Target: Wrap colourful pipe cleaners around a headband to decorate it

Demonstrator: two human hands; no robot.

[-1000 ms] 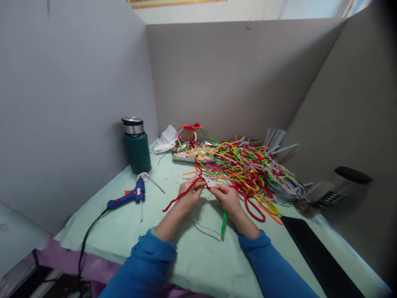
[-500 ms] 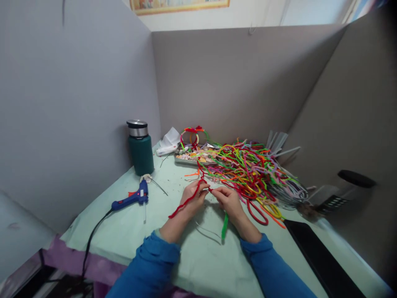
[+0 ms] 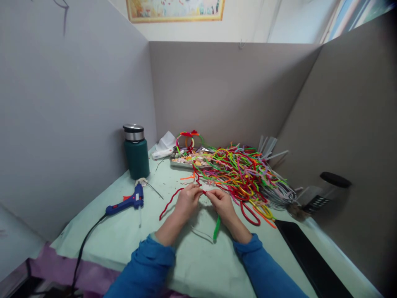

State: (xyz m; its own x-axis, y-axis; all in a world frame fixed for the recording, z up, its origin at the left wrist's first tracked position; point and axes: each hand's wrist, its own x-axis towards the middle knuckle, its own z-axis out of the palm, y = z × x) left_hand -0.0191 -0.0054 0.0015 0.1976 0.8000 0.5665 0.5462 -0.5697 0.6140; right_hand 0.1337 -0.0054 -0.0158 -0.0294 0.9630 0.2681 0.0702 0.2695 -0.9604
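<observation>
Both my hands meet over the middle of the table, pinching a red pipe cleaner (image 3: 169, 203) between them. My left hand (image 3: 187, 202) is closed on it, and one long end sticks out to the left past the wrist. My right hand (image 3: 222, 205) pinches the red piece close to the left fingertips; the exact join is hidden by the fingers. A green pipe cleaner (image 3: 216, 229) shows below my right hand, and a thin bare wire (image 3: 201, 234) lies beside it. Just beyond the fingers, a crinkled red strand (image 3: 197, 176) runs toward the tray.
A large heap of coloured pipe cleaners (image 3: 245, 169) spreads behind my right hand. Behind sit a metal tray (image 3: 182, 164) of small pieces and a green bottle (image 3: 137, 157). A blue glue gun (image 3: 125, 203) with cord lies left. At right are a black slab (image 3: 310, 256) and a clear container (image 3: 322, 192).
The long red end has swung off my left wrist and now sticks out to the left. My hands stay together at the same spot, while the view has tilted up slightly.
</observation>
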